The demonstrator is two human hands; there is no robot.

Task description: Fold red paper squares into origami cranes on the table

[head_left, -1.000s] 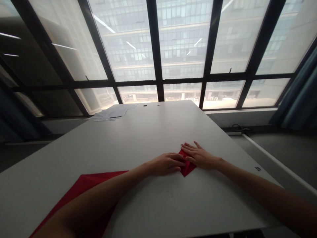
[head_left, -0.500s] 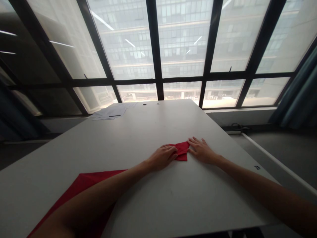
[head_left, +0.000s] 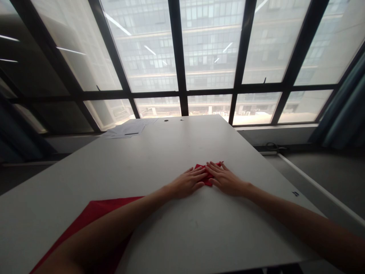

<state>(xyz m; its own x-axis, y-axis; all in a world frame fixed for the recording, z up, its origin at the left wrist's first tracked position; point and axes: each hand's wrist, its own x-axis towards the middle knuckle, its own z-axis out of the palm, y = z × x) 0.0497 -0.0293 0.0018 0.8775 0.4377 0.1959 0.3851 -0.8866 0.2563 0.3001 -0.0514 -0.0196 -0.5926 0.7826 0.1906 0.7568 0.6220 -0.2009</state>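
A small folded piece of red cloth (head_left: 208, 181) lies on the white table (head_left: 176, 148), mostly covered by my hands. My left hand (head_left: 188, 183) rests on its left part with the fingers stretched out. From the other side my right hand (head_left: 226, 179) presses flat on its right part, fingers extended and a little apart. The fingertips of both hands nearly meet over the cloth. Under my left forearm lies a larger red cloth (head_left: 99, 207), partly hidden by that arm.
Loose white papers (head_left: 119, 131) with a dark pen (head_left: 131, 134) on them lie at the table's far left. A small dark mark (head_left: 295, 194) shows near the right edge. Tall windows (head_left: 211, 45) stand behind, with blue curtains (head_left: 339, 114) at the sides.
My right hand has moved left, from the cloth's right edge onto its top. The fingers of my left hand have straightened out over the cloth.
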